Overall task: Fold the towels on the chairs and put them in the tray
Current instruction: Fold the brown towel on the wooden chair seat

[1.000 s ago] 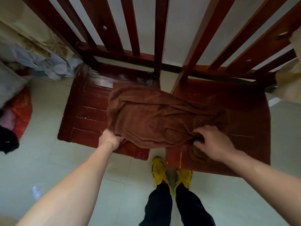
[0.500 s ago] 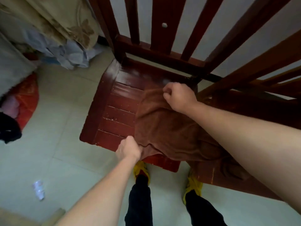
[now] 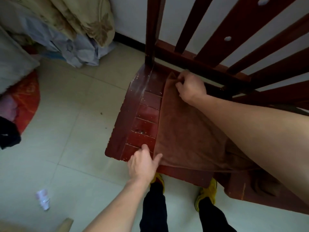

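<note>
A brown towel (image 3: 187, 131) lay spread over the slatted seat of a dark red wooden chair (image 3: 133, 114), covering the right part of the seat and leaving a strip of bare slats along the seat's left edge. Its left border ran nearly straight from the back rail to the front edge. The towel's right side disappeared under the person's right forearm, and some of the cloth trailed toward a second red chair (image 3: 260, 196) standing just beside the first.

The right hand (image 3: 190, 87) was at the towel's far corner, near the back rail of the seat. Its fingers were curled and pressed together, pinching the corner of the cloth between thumb and fingers.

The left hand (image 3: 143, 163) was at the towel's near left corner, at the seat's front edge. Its fingers were loosely spread; the thumb touched the towel's corner while the index finger rested on the bare slats beside it. Whether any cloth was caught under the palm could not be told.

Below the seat's front edge, yellow shoes (image 3: 206, 191) and dark trousers stood on the pale tiled floor (image 3: 66, 131). A small crumpled white scrap (image 3: 43, 199) lay on the tiles to the left, well apart from the chair.
</note>
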The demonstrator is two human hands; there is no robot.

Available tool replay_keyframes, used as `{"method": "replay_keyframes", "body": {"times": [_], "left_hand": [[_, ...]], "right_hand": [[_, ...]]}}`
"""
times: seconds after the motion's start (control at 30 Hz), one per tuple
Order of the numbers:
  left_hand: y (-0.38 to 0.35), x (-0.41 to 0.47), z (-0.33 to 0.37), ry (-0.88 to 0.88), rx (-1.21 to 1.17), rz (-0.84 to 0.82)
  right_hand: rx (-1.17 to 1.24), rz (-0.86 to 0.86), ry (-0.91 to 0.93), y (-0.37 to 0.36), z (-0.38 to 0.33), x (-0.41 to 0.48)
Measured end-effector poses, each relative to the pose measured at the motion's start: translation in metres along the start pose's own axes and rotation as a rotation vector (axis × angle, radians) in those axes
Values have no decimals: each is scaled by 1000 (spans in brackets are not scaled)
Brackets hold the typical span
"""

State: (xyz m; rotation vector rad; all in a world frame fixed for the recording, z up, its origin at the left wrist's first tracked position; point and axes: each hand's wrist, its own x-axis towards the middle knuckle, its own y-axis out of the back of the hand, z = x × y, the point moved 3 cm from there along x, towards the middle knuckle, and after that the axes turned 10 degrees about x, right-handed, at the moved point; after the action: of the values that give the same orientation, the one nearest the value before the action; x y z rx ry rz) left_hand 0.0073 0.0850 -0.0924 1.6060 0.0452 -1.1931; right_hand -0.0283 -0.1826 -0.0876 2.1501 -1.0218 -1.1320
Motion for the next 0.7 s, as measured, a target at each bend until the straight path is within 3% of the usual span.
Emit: {"method": "replay_keyframes", "body": {"times": [0.2, 0.37, 0.47, 0.6, 0.7], "left_hand": [[-6, 17, 7, -33, 61, -163], [18, 33, -37, 78, 84, -114], [36, 31, -49, 70, 171, -69], [57, 21, -18, -65, 204, 62], [55, 5, 42, -263, 181, 54]], "right_hand": [[34, 46, 75, -5, -15, 19], [191, -145, 110, -13, -24, 10], [226, -77, 129, -4, -11, -18], [149, 89, 71, 17, 43, -82], [145, 112, -157, 33, 118, -149]]}}
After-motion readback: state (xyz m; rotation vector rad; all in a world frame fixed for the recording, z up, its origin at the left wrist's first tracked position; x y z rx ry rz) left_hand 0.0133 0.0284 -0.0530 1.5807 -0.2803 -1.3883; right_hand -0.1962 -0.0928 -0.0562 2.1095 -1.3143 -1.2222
